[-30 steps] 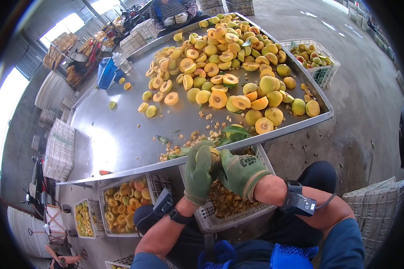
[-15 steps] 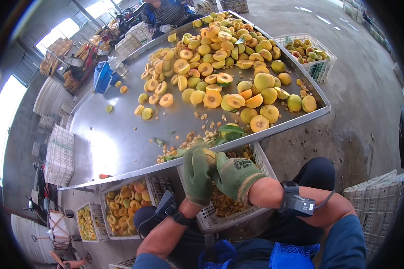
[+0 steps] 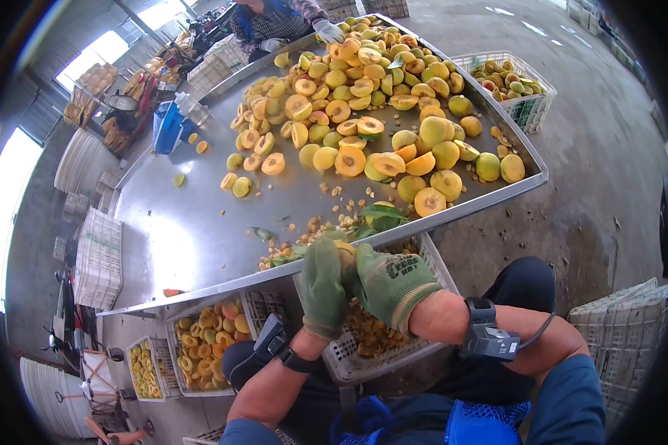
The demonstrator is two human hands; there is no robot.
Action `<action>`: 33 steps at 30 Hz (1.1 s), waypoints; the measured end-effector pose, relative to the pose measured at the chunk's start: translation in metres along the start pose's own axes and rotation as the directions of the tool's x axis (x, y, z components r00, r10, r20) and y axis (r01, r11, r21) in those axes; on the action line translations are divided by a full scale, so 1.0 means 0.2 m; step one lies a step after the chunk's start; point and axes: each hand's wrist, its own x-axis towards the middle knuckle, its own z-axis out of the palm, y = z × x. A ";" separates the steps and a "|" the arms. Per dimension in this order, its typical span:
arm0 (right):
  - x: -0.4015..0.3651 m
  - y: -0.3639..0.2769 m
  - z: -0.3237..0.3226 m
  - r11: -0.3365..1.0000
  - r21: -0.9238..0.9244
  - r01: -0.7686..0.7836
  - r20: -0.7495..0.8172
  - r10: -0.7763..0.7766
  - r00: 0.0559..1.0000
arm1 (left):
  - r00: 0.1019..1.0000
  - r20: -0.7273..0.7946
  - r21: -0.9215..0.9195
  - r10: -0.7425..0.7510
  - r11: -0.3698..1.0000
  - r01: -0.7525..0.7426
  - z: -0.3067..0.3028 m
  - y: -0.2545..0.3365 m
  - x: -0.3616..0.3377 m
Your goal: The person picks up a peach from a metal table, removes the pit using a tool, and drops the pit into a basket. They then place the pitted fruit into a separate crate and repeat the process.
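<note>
Both of my hands wear green work gloves and meet just over the near edge of the metal table (image 3: 200,215). My left hand (image 3: 323,288) is closed around a yellow peach (image 3: 344,252), which shows only in part between the gloves. From the other side, my right hand (image 3: 395,284) has its fingers curled against the same peach; its fingertips are mostly hidden. Below them stands a white plastic crate (image 3: 341,365) containing brownish-yellow scraps (image 3: 378,335). Green leaves (image 3: 382,213) and small pits (image 3: 312,231) lie on the table just past my gloves.
Halved and whole peaches (image 3: 351,161) are heaped across the table. At its far end is a co-worker's gloved hand (image 3: 329,31). A blue container (image 3: 169,127) sits at the left edge. Crates of fruit (image 3: 204,345) stand below left, another crate (image 3: 523,111) at the right.
My hands have shifted slightly upward, still together on the peach. The co-worker's gloved hand has come down onto the far end of the heap.
</note>
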 end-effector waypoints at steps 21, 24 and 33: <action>0.02 0.01 0.01 0.998 0.043 -0.052 0.096 0.048 0.994 | 0.986 -0.057 0.224 0.154 0.965 -0.137 0.03 0.01 0.01; 0.01 -0.02 -0.01 0.987 0.137 -0.085 0.121 0.068 0.990 | 0.995 -0.099 -0.045 0.030 0.998 -0.034 0.04 0.04 -0.01; -0.01 -0.07 -0.04 0.977 0.197 -0.087 0.124 0.063 0.990 | 0.963 -0.115 -0.010 0.243 0.969 -0.246 0.01 0.00 0.01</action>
